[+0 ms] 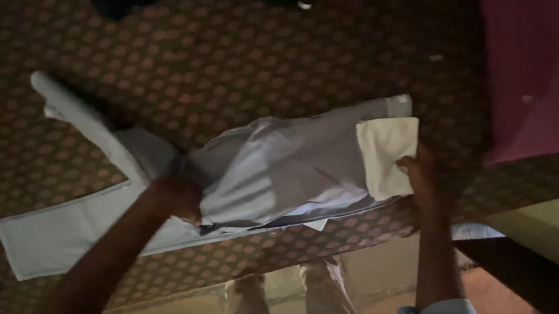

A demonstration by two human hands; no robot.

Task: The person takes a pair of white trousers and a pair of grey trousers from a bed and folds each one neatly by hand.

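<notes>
Both hands press a pale shirt (272, 169) on the patterned bed (234, 55): left hand (175, 199) closed on its middle, right hand (419, 176) pinching the end; its length runs between them.

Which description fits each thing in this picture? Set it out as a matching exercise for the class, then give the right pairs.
Things:
1. left hand
2. right hand
3. pink cloth
4. patterned cover

Descriptions:
A. brown with pale dots, under the garment
B. at the cream pocket lining
C. at the top right corner
D. pressed on the middle of the pale trousers

Pairs: 1-D, 2-B, 3-C, 4-A
</notes>
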